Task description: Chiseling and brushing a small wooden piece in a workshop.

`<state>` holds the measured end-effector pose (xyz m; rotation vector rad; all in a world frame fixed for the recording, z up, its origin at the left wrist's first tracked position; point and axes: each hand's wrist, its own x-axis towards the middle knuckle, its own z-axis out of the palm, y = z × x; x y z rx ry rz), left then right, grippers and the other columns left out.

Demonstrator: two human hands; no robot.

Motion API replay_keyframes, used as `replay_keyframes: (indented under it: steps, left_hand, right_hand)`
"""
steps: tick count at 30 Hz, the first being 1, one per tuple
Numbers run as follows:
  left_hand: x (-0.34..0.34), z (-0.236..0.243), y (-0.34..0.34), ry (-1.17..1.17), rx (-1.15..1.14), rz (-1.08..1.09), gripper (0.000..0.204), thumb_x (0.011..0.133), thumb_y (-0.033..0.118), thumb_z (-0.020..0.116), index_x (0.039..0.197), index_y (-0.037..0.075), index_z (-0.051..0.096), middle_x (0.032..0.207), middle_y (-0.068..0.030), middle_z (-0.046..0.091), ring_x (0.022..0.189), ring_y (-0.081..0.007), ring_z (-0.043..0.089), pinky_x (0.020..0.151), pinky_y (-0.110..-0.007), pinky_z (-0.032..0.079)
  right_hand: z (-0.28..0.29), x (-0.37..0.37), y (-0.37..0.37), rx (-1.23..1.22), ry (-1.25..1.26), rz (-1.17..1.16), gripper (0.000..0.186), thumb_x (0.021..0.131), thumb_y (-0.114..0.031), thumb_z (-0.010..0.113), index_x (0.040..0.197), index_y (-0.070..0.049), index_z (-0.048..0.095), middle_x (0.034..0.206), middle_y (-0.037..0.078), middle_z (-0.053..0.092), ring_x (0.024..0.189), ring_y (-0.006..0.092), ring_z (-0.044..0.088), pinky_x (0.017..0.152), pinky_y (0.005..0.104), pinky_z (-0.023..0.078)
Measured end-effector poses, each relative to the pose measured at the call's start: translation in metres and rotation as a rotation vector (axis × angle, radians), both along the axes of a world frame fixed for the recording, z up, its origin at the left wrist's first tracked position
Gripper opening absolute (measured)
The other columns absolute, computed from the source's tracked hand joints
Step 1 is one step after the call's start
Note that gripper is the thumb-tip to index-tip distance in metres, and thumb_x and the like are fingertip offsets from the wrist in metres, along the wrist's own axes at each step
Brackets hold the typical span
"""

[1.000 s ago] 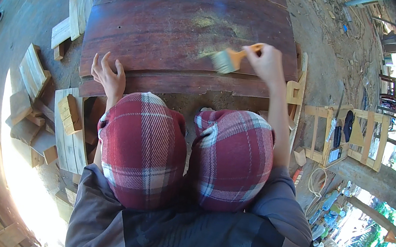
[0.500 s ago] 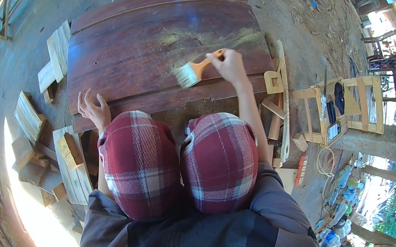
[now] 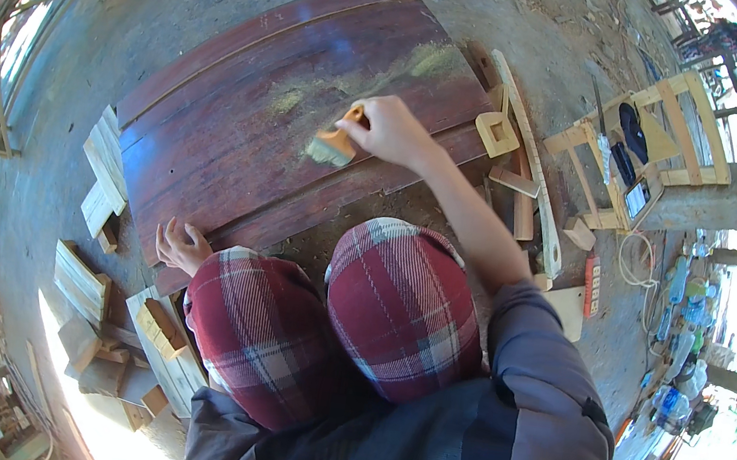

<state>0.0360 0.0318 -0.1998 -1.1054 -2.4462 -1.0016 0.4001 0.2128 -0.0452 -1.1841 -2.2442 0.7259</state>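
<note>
A large reddish-brown wooden panel (image 3: 216, 117) with long grooves lies in front of my knees. My right hand (image 3: 391, 131) is closed around the orange handle of a paintbrush (image 3: 334, 148), its pale bristles against the panel. Yellowish sawdust (image 3: 288, 100) is strewn in a band over the panel's middle and far right part. My left hand (image 3: 183, 247) rests with fingers spread on the panel's near left corner.
Wood offcuts (image 3: 84, 272) lie to the left on the concrete floor. At the right are a long wooden strip (image 3: 528, 149), a small wooden block frame (image 3: 497, 133), a red power strip (image 3: 592, 286) and a wooden frame (image 3: 679, 131) holding tools. Plastic bottles (image 3: 673, 405) lie farther right.
My right hand has drawn the paintbrush slightly left and tilted it more upright. My left hand stays on the panel corner. The whole view has turned a little.
</note>
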Motion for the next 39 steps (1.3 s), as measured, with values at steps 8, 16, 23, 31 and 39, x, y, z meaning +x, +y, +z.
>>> replay_keyframes:
  steps: [8,16,23,31,39]
  left_hand:
    - [0.012,0.005,0.013,0.078,-0.010,-0.043,0.030,0.081,0.018,0.067,0.110,0.013,0.065,0.132,-0.0072,0.051,0.125,-0.0287,0.039,0.106,-0.048,0.029]
    - [-0.003,-0.002,0.002,0.117,-0.017,-0.006,0.027,0.080,0.016,0.068,0.108,0.015,0.066,0.131,-0.0062,0.052,0.125,-0.0287,0.040,0.105,-0.047,0.030]
    - [-0.002,-0.004,0.005,0.152,-0.048,0.025,0.026,0.080,0.019,0.068,0.106,0.016,0.066,0.133,-0.0068,0.051,0.125,-0.0288,0.040,0.104,-0.048,0.030]
    - [0.005,-0.001,0.004,0.162,-0.076,-0.016,0.024,0.081,0.018,0.067,0.105,0.016,0.066,0.130,-0.0069,0.053,0.123,-0.0287,0.042,0.104,-0.048,0.032]
    - [-0.002,0.000,0.005,0.168,-0.034,0.039,0.022,0.079,0.017,0.068,0.101,0.017,0.067,0.127,-0.0061,0.055,0.121,-0.0276,0.044,0.103,-0.047,0.033]
  right_hand:
    - [-0.023,0.176,0.153,0.136,-0.080,-0.604,0.044,0.080,-0.039,0.071,0.076,0.004,0.066,0.071,0.023,0.065,0.072,0.0371,0.067,0.063,0.0419,0.052]
    - [0.020,0.127,0.147,0.015,-0.145,-0.391,0.036,0.087,-0.037,0.065,0.096,-0.003,0.071,0.076,0.019,0.068,0.070,0.0258,0.067,0.063,0.0363,0.051]
    - [-0.019,0.123,0.166,-0.130,0.085,-0.470,0.034,0.085,-0.032,0.069,0.085,0.002,0.067,0.062,0.012,0.065,0.050,0.0208,0.063,0.058,0.0342,0.052]
    - [-0.003,0.183,0.197,0.287,-0.143,-0.628,0.036,0.086,-0.032,0.067,0.085,0.004,0.066,0.066,0.017,0.066,0.054,0.0269,0.065,0.062,0.0368,0.055]
    - [-0.027,0.151,0.150,-0.215,0.313,-0.509,0.034,0.089,-0.029,0.067,0.091,0.005,0.067,0.064,0.010,0.065,0.051,0.0123,0.062,0.047,0.0261,0.053]
